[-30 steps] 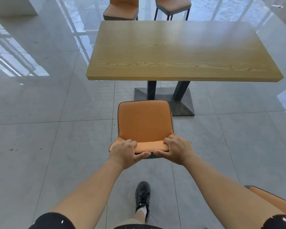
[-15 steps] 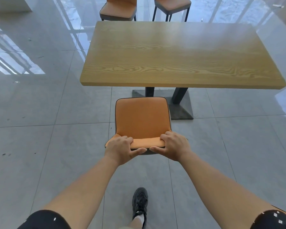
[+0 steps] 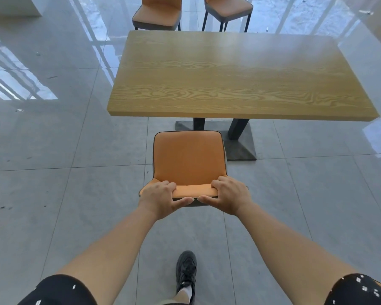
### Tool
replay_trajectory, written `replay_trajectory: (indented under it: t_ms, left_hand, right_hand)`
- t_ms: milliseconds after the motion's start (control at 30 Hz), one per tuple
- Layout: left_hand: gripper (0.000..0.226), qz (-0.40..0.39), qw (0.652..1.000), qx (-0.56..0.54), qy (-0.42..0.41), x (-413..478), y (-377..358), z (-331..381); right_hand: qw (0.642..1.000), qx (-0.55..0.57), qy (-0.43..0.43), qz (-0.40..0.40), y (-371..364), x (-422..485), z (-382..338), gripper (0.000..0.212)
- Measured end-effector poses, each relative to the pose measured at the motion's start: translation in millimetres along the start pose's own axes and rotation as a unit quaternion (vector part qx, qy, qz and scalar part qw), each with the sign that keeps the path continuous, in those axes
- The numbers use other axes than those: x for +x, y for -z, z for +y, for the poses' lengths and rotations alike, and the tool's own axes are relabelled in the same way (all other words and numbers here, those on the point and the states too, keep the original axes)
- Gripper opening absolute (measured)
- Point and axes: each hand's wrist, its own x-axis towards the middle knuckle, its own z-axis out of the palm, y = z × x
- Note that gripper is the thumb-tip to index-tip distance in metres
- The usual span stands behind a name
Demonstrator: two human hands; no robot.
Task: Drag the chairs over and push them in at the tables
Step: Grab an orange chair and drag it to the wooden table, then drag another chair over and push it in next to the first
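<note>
At the middle of the view, an orange chair (image 3: pixel 188 159) stands on the grey tiled floor (image 3: pixel 53 172), with its seat turned to the wooden table (image 3: pixel 229 78) at 12 o'clock. The seat is close to the near edge of the table but not under it, and the dark table base (image 3: pixel 240 146) is near, at 1 o'clock from the seat. Both hands grip the top of the chair's back. The left hand (image 3: pixel 161 198) has 4 fingers curled over the top and pressed together, with the thumb behind the back. The right hand (image 3: pixel 228 198) grips in the same way. The 2 thumbs point at each other, a little apart. Beyond the table, a second chair (image 3: pixel 156 15) stands at 11 o'clock and a third chair (image 3: pixel 228 7) at 12 o'clock. A black shoe (image 3: pixel 186 269) is on the floor at 6 o'clock
</note>
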Motion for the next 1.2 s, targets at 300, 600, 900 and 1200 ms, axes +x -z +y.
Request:
replay_trajectory:
  t_ms: [300, 600, 900, 1200]
  left_hand:
    - [0.061, -0.062, 0.997, -0.027, 0.028, -28.6, 16.9, 17.5]
    - [0.076, -0.034, 0.992, -0.115, 0.028, -108.1, 48.2, 31.3]
    - [0.078, -0.037, 0.996, -0.085, 0.019, -222.5, 59.8, 61.7]
    - [0.075, -0.043, 0.997, -0.066, -0.005, -310.6, 65.5, 72.3]
  right_hand:
    - [0.99, -0.004, -0.13, -0.059, 8.9, -31.1, -34.7, 0.083]
    - [0.983, 0.132, -0.089, -0.093, 44.2, -102.2, -56.5, 0.083]
    - [0.989, 0.106, -0.083, -0.062, 54.0, -210.8, -86.3, 0.077]
    - [0.991, 0.107, -0.07, -0.042, 65.6, -310.1, -118.7, 0.074]
